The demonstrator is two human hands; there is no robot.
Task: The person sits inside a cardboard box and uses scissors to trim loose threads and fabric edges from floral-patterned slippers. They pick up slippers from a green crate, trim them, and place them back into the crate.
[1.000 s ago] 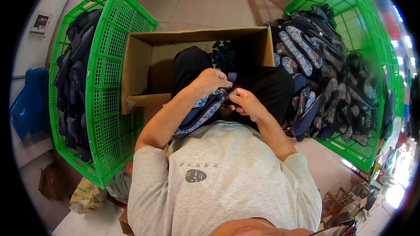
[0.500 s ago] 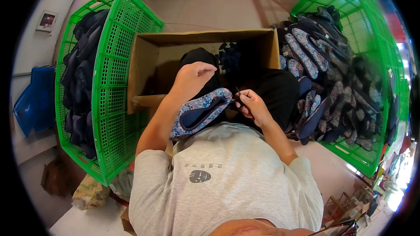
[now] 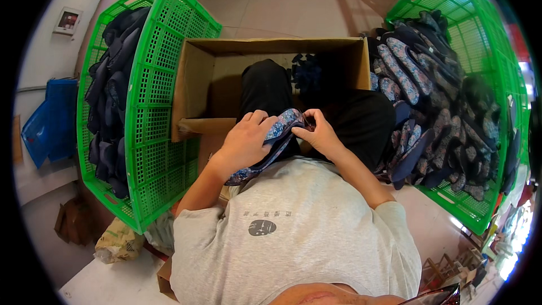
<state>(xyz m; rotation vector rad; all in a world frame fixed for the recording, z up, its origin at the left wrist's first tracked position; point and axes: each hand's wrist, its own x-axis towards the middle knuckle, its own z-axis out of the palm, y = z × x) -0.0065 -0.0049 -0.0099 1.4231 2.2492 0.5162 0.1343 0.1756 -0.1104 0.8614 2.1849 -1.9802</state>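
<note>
At frame centre, the blue-and-pink floral fabric slipper (image 3: 291,117) looks light and soft, best held by its side, where the left hand (image 3: 244,140) grips it, the right hand (image 3: 322,134) pinching its upper end.

Gap inside carton (image 3: 193,87), left of knees (image 3: 264,82), green crates (image 3: 161,87) flanking

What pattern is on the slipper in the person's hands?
The slipper has a blue and pink floral-looking print, best seen in the head view.
</note>
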